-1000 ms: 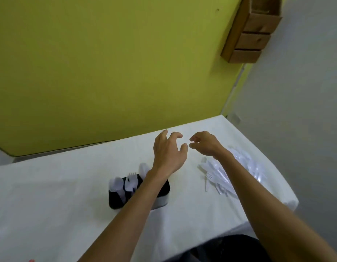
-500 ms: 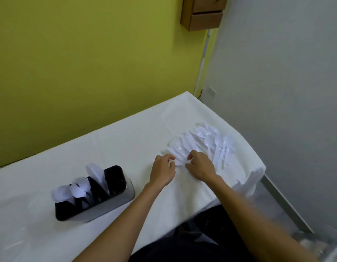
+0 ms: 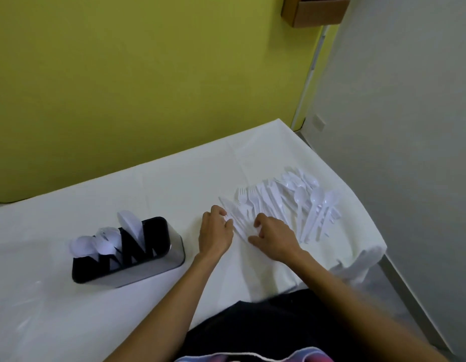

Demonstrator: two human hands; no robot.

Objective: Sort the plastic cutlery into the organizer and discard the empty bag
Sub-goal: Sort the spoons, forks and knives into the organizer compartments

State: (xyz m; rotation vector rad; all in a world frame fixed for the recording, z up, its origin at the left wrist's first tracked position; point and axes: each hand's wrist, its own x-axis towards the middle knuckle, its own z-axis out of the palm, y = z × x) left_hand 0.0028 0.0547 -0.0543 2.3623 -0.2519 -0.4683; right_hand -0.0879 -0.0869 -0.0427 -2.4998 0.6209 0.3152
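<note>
Two hands at the near end of the plastic cutlery [image 3: 284, 202] pile.
The left hand [image 3: 216, 232] and right hand [image 3: 275, 237] curl their fingers onto pieces fanned out by the table's [image 3: 174, 184] right edge; whether either pinches one, I cannot tell. The organizer [image 3: 148, 270] stands well apart toward the left edge, with spoons [image 3: 106, 241] upright inside.
</note>
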